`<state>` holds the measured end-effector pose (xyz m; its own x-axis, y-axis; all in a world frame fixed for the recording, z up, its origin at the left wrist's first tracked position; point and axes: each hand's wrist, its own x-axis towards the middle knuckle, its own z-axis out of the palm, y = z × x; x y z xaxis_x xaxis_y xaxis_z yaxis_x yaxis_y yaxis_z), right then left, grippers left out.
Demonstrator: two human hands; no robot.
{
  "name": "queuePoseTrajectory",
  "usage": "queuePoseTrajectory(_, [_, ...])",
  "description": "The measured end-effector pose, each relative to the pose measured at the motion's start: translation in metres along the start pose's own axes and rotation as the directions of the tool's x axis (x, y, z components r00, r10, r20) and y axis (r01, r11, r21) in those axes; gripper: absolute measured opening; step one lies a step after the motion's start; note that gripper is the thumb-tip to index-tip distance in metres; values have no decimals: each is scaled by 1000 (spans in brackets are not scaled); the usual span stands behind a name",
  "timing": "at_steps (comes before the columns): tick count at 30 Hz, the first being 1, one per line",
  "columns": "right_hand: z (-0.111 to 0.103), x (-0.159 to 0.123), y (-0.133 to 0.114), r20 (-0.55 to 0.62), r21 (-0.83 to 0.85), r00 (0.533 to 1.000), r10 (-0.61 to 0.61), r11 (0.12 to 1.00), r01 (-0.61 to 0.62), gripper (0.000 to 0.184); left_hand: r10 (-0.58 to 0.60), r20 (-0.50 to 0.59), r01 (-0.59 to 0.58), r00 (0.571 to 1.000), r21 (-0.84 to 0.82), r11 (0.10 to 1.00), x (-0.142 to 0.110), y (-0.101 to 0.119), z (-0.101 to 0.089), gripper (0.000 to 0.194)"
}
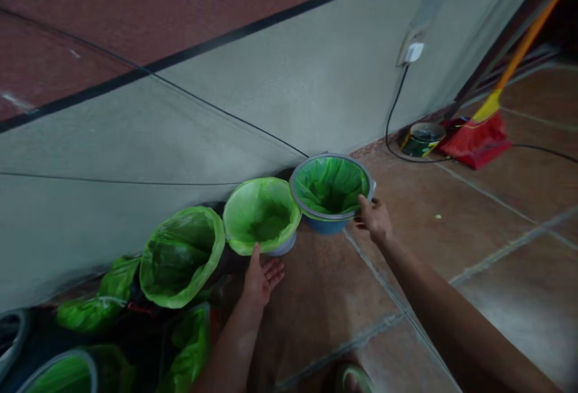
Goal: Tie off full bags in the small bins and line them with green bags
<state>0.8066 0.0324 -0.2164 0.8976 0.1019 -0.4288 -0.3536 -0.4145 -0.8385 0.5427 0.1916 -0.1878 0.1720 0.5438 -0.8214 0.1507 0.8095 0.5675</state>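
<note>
A blue trash bin (326,225) with a grey rim and a green bag liner stands near the wall. My right hand (376,219) has its thumb at the right side of that rim, with fingers curled round the outside. Just left of it is a pale bin (283,246) whose light green liner (239,215) folds over the rim. In front of this one is my left hand (263,277), fingers apart and palm partly turned up, its thumb tip at the liner's lower edge. Further left, a dark bin holds another green liner (180,260), its mouth tilted toward me.
More green bags (90,315) and lined bins (93,375) crowd the lower left. Black cables (226,113) run along the wall. At the right are a plugged-in charger (414,52), a dark can (422,139) and a red broom (483,140) on the tiled floor (451,218).
</note>
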Motion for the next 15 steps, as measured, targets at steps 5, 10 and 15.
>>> queuePoseTrajectory(5, [-13,-43,57,17,181,999,47,982,-49,65,16,-236,-64,972,-198,978,-16,-5,-89,63])
queuePoseTrajectory(10, [-25,-73,124,117,136,971,207,965,-222,69,103,-345,-199,933,-257,946,-11,43,-169,61])
queuePoseTrajectory(15, [-19,-92,111,132,107,973,188,973,-203,63,42,-277,-88,960,-155,984,11,73,-186,34])
